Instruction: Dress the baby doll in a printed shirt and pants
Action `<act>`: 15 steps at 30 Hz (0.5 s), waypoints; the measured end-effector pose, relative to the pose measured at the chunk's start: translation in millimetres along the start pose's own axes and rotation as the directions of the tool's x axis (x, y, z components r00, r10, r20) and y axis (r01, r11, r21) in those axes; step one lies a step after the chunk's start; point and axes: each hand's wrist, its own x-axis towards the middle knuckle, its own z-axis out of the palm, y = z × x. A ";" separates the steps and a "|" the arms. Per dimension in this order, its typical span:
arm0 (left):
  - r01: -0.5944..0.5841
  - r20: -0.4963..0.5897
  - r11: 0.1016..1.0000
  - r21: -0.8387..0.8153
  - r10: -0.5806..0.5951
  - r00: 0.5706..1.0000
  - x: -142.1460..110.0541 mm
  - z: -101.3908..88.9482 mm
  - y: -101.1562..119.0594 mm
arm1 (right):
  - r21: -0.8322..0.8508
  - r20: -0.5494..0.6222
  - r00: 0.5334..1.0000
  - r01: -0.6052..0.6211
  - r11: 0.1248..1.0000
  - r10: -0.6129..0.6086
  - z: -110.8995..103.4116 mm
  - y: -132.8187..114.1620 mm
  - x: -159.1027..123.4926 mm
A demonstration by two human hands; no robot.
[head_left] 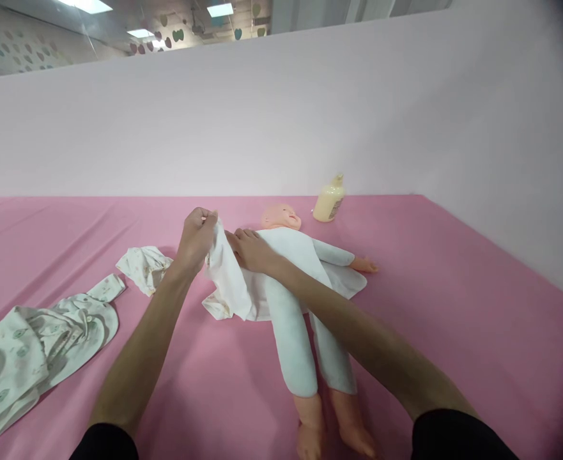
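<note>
A baby doll (293, 358) lies on its back, head (281, 217) away from me and bare feet toward me. Its limbs have pale sleeves and leggings, and a white garment (285, 246) is spread over and under its torso. At the doll's left-hand side in the view, my left hand (199, 237) pinches the raised edge of the white cloth (228, 281). My right hand (252, 250) is closed over the doll's shoulder area beside that cloth. Its fingertips are hidden, as is the doll's arm on that side.
A pump bottle (329, 201) of pale yellow liquid stands beyond the doll near the white wall (262, 128). To the left on the pink surface (190, 396) lie a crumpled small patterned cloth (144, 267) and a larger printed baby garment (36, 348).
</note>
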 end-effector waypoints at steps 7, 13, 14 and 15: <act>-0.040 -0.088 0.984 -0.171 0.025 0.996 10.3 2.8 -8.9 | -0.126 0.043 0.999 -0.009 0.992 0.014 -8.5 -12.2 -7.9; 0.059 0.259 0.994 0.087 -0.080 0.963 8.3 -18.1 -16.3 | -0.059 0.049 0.999 0.004 0.998 -0.001 3.3 -5.6 -0.5; 0.104 0.292 0.986 0.127 -0.137 0.946 9.4 -26.4 -20.1 | -0.054 0.045 0.999 0.003 0.999 -0.001 4.7 -5.0 0.4; 0.146 0.292 0.974 0.171 -0.192 0.937 11.0 -35.2 -24.7 | -0.050 0.042 0.999 0.000 0.999 0.002 5.6 -4.8 1.1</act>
